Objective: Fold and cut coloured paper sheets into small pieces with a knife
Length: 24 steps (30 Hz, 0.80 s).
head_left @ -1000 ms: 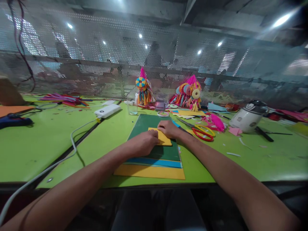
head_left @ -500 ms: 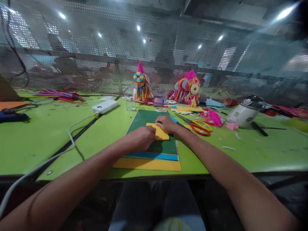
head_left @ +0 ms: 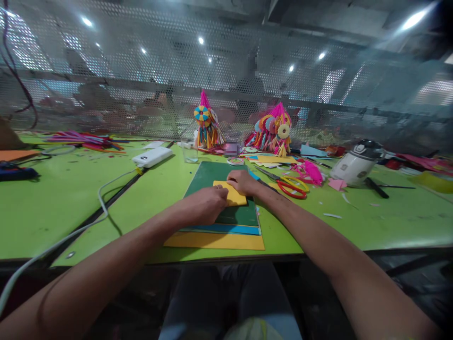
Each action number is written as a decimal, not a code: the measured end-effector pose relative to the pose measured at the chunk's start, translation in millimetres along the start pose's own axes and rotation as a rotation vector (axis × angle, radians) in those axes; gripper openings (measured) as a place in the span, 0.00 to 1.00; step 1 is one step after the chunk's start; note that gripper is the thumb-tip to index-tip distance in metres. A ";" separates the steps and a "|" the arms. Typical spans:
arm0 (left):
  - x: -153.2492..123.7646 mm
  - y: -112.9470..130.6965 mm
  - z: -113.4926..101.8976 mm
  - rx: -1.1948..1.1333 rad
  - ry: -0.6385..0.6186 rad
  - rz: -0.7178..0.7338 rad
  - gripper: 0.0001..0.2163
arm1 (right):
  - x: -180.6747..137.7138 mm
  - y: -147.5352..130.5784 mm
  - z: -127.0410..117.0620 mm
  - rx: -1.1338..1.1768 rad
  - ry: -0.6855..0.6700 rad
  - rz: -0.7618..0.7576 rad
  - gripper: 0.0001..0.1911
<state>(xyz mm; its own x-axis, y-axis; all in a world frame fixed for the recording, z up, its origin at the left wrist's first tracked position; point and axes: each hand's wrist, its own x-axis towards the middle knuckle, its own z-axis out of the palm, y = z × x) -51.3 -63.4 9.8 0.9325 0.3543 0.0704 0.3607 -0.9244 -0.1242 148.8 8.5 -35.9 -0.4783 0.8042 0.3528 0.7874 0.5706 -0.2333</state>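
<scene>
A small piece of folded yellow paper (head_left: 236, 197) lies on a dark green sheet (head_left: 205, 175). My left hand (head_left: 208, 204) has its fingers curled closed on the paper's left side. At the upper edge, my right hand (head_left: 242, 182) is closed with its fingertips pressed on the same paper. Both hands partly cover it, so its fold is hard to make out. Blue paper (head_left: 226, 229) and a larger yellow sheet (head_left: 215, 241) stick out from under the green one, toward the table's front edge.
Scissors (head_left: 292, 185) with red and yellow handles lie right of the sheets. A white power bank (head_left: 153, 157) with a cable sits left, near a clear cup (head_left: 190, 152). Colourful tasselled ornaments (head_left: 207, 120) stand at the back. A white and black container (head_left: 358, 163) is at the right.
The view has shifted slightly. Both hands stay on the yellow paper in nearly the same position, with no clear movement of the paper.
</scene>
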 end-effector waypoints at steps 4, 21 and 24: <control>-0.5 -0.9 1.5 0.020 -0.017 -0.015 0.10 | -1.2 0.2 -9.4 -0.026 0.012 0.012 0.05; 0.9 -6.3 12.1 -0.084 0.083 0.014 0.08 | -103.0 -69.1 -24.7 -0.100 0.004 -0.246 0.14; -1.6 -4.4 11.7 -0.136 0.125 -0.031 0.07 | -102.6 -67.6 -24.1 -0.065 0.006 -0.227 0.14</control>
<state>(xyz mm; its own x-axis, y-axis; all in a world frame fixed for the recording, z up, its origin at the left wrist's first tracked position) -54.1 -58.2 -1.4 0.9081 0.3705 0.1952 0.3750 -0.9269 0.0147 154.1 -116.6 -34.5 -0.6437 0.6553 0.3953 0.6834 0.7247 -0.0886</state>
